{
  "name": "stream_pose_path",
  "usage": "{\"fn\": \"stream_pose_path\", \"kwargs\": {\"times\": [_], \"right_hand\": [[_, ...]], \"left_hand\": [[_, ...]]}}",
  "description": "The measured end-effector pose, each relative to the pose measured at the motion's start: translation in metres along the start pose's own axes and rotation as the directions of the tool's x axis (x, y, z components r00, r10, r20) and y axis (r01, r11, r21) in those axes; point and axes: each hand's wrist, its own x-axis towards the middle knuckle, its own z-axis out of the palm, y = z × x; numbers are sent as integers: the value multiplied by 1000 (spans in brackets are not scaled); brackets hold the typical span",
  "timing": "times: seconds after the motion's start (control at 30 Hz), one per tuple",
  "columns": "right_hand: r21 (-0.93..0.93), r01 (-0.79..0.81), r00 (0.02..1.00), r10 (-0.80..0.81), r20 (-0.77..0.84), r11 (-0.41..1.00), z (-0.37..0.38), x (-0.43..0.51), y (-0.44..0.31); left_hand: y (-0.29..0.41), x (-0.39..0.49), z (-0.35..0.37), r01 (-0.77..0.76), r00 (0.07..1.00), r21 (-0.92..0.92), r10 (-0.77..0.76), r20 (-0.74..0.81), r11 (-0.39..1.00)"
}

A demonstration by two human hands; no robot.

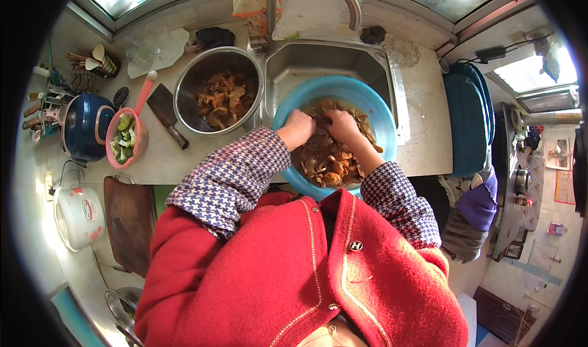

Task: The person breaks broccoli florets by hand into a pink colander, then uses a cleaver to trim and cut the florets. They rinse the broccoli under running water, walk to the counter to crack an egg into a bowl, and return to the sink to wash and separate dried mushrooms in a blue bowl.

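Note:
A blue plastic basin [388,126] rests on the steel sink, partly over the counter's front edge. It holds brown, murky water with many orange-brown mushrooms [337,165], some floating. My left hand [299,126] is at the basin's left side, its fingertips down among the mushrooms. My right hand [341,125] reaches in from the right, fingers dipped in the water near the middle. The fingertips of both hands are hidden, so whether they grip anything does not show. To the left stands a stainless steel bowl [183,92] with more brown mushrooms inside.
A cleaver [163,108] lies left of the steel bowl, beside a pink colander [141,140] of cut green vegetables. A blue rice cooker [85,126] stands farther left. The faucet [271,11] and a plastic bag [308,11] are behind the sink [330,55]. Dark teal trays [466,117] stand at right.

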Motion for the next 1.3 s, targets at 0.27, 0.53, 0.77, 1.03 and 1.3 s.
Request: {"fn": "stream_pose_path", "kwargs": {"times": [0.27,0.53,0.77,1.03,1.3], "right_hand": [[-65,164,983,-157,97,984,-10,0,18],[-37,212,975,-214,-63,977,-11,8,34],[42,251,964,-247,-97,967,-5,7,42],[-22,351,936,-350,26,936,-3,1,43],[-26,290,957,-289,22,957,0,4,41]], "left_hand": [[14,1,-11,164,931,-88,-183,-316,983],[22,5,-8,323,937,-89,-332,-111,942],[43,1,-9,361,931,-300,-362,54,883],[49,3,-20,173,958,-366,-242,-152,915],[43,-4,-13,440,837,-458,-537,-102,772]]}}
